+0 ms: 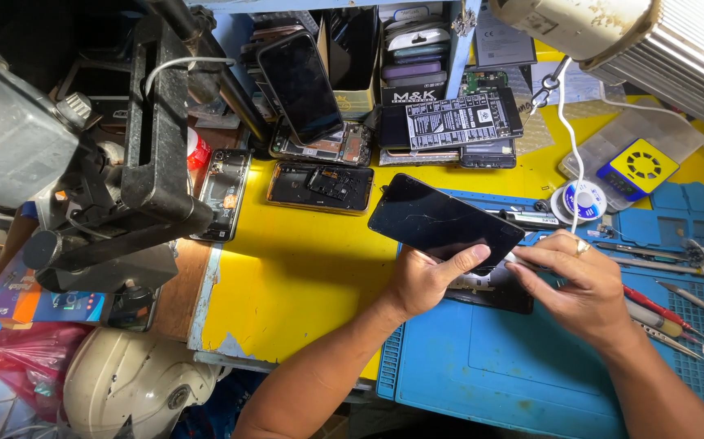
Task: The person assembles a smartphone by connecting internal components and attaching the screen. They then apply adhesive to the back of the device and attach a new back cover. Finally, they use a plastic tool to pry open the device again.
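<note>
1. The work looks to be in the middle of taking a phone apart. The black screen panel [443, 218] is already lifted off at one end and stands tilted above the phone body [492, 289], which lies on the blue work mat [523, 358] in the centre right of the frame.
2. What remains, as I judge it: the panel is not yet fully free on the right side, where it meets the body under the fingers. I cannot tell if a cable joins the two parts.
3. The left hand [421, 280] holds the lower edge of the panel, thumb on top, fingers closed under it.
4. The right hand [575, 284] has its fingers together, pinched at the right corner of the panel. I cannot tell if it holds a small tool.
5. The panel is dark, glossy, with thin scratch or crack lines on the glass.
6. Nearby: tweezers and small tools [661, 313] at the right, and opened phones [320, 186] on the yellow table [295, 276] in the upper centre.
</note>
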